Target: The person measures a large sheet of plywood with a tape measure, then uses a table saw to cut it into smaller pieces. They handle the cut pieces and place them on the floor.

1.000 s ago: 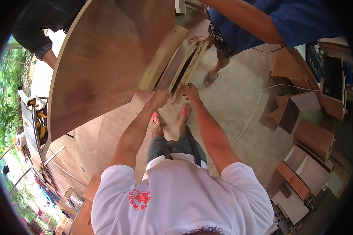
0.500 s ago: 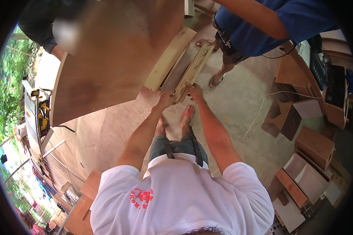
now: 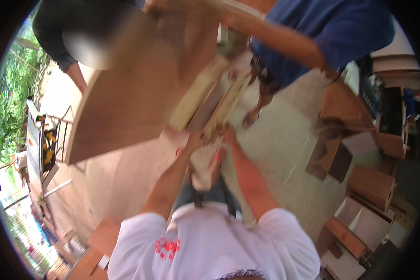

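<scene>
My left hand [image 3: 195, 138] and my right hand [image 3: 227, 135] are closed around the near end of a bundle of narrow pale wooden boards [image 3: 231, 100], which slants away from me; motion blurs the fingers. Beside it on the left lies a wider pale board [image 3: 193, 95] with a darker strip between them. A large brown curved wooden panel [image 3: 121, 116] fills the upper left, its edge close to these boards.
A co-worker in a blue shirt [image 3: 326, 32] stands upper right, one arm across the panel's top. A dark-clothed person [image 3: 51, 32] is upper left. Wooden boxes [image 3: 368, 182] line the right, with a cord on the floor. Tools [image 3: 49, 144] sit at the left by mesh fencing.
The gap in the narrow boards I hold narrowed after the earliest frame. Now my hands and the scene appear lower in the blurred view, and the blue-shirted person's arm reaches further left.
</scene>
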`<state>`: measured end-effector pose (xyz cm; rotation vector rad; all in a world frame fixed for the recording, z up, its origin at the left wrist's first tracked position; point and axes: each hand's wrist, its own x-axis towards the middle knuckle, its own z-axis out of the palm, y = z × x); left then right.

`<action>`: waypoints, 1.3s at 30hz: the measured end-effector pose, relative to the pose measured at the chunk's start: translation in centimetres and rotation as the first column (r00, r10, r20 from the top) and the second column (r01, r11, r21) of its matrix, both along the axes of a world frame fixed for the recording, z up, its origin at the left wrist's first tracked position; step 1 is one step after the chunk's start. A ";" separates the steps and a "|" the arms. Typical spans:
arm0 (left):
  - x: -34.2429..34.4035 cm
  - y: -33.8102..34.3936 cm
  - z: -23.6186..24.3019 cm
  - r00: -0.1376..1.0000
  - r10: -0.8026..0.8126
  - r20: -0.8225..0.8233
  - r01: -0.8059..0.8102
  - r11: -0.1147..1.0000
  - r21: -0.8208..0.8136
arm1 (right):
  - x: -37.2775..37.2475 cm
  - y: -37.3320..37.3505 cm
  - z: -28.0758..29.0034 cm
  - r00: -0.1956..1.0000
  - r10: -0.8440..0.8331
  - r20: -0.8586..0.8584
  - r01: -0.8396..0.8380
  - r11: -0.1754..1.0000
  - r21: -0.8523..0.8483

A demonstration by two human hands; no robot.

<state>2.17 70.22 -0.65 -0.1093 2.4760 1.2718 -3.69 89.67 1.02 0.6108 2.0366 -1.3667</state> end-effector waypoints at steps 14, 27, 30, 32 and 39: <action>-0.5 0.3 1.1 0.939 0.211 0.272 -0.196 0.977 -0.081 | -0.2 -1.3 2.4 0.994 0.024 0.109 -0.014 0.996 -0.093; -0.4 1.7 0.5 0.931 0.230 0.283 -0.206 0.972 -0.113 | -0.1 -0.7 2.8 0.994 0.041 0.097 -0.038 0.999 -0.034; -0.2 1.4 0.4 0.920 0.237 0.314 -0.240 0.970 -0.029 | -0.1 -0.5 2.3 0.993 0.065 0.093 -0.063 0.998 -0.030; -0.2 1.1 0.3 0.910 0.246 0.334 -0.270 0.962 0.027 | -0.2 -0.5 2.0 0.993 0.080 0.086 -0.078 0.997 -0.028; -0.7 -0.4 1.0 0.928 0.189 0.321 -0.203 0.979 0.008 | -0.4 -0.4 1.4 0.989 0.121 0.082 -0.123 0.992 0.012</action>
